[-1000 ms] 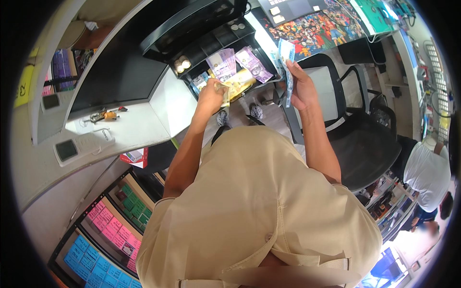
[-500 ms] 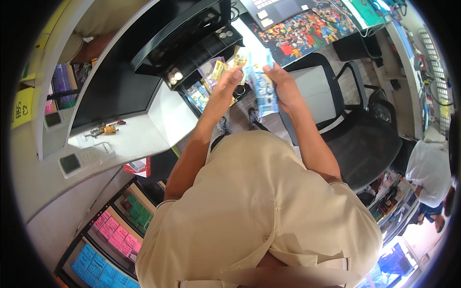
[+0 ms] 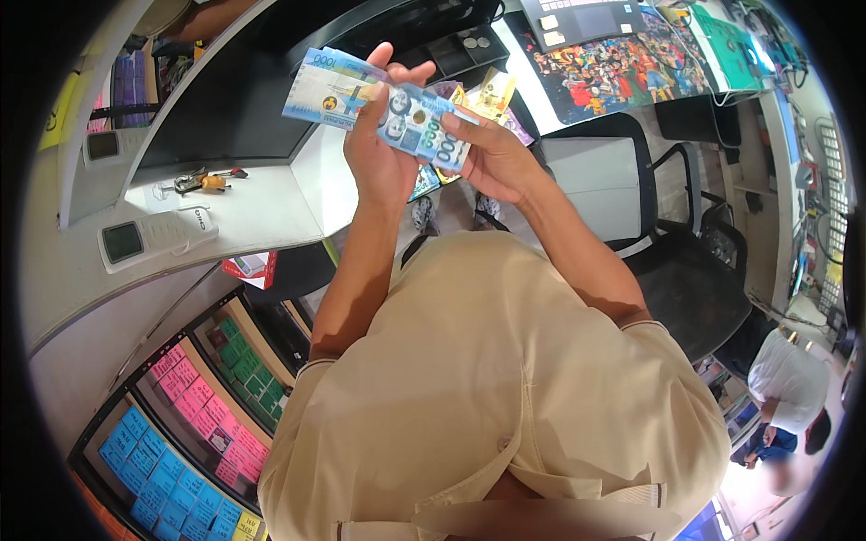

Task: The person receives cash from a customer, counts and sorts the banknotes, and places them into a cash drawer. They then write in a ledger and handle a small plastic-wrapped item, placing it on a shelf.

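A small fan of blue banknotes [image 3: 410, 126] lies tilted between my two hands, over the cash drawer. My left hand [image 3: 380, 164] grips them around the middle, its thumb laid across the face and its other fingers showing past the far edge. At the right end of the notes, my right hand [image 3: 499, 160] pinches them with its thumb on top. Just beyond that hand are yellow banknotes [image 3: 494, 93] and some purple ones in the drawer. Coins [image 3: 475, 42] sit in black compartments farther back. Part of the drawer is hidden behind my hands and the notes.
A dark monitor [image 3: 230, 99] stands at the left, near keys [image 3: 209, 181] and a white handheld device [image 3: 155, 236] on the white counter. To the right are a black office chair [image 3: 690, 288] and a laptop [image 3: 586, 20] on a colourful mat. Another person [image 3: 789, 379] is at the far right.
Both hands and the blue banknotes have moved left in the picture. The notes have turned from nearly upright to slanting across, spread wider, and the left hand now grips their middle.
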Available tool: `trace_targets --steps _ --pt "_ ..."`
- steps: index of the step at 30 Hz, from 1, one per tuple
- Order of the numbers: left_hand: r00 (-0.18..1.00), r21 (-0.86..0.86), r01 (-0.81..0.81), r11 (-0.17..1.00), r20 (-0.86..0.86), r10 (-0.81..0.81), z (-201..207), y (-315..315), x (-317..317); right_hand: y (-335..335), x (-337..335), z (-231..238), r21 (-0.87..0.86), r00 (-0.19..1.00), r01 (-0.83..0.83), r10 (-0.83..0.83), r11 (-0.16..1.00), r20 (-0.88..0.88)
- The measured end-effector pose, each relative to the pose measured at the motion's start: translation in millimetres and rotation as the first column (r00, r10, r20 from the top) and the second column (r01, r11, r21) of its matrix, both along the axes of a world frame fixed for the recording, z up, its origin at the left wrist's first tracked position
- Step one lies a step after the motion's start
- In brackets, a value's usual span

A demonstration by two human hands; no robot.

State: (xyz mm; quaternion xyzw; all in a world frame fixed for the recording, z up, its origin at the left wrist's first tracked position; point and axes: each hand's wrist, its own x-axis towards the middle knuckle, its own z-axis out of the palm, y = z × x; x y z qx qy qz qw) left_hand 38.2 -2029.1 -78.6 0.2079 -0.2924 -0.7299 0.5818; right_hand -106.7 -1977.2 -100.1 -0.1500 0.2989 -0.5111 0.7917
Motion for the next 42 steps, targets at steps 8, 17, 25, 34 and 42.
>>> trace_targets --steps 8,17,25,34,42 --pt "0.962 -0.212 -0.272 0.939 -0.029 0.272 20 -19 16 -2 6 10 -0.025 0.994 0.032 -0.034 0.999 -0.106" --pt "0.977 -0.169 -0.200 0.965 0.039 0.209 2 -11 18 -4 28 9 -0.014 0.982 0.074 -0.076 0.997 -0.171" --pt "0.951 0.302 -0.263 0.916 0.240 0.194 -51 0 38 27 23 -10 -0.227 0.026 -0.610 -0.267 0.759 -0.963" --pt "-0.005 -0.143 0.347 0.927 0.988 0.154 -128 36 72 57 -27 -21 -0.168 -0.043 -0.467 -0.212 0.868 -0.976" --pt "0.039 -0.179 0.407 0.895 0.983 0.179 -106 28 83 62 -18 -42 -0.087 -0.061 -0.640 -0.164 0.764 -0.985"
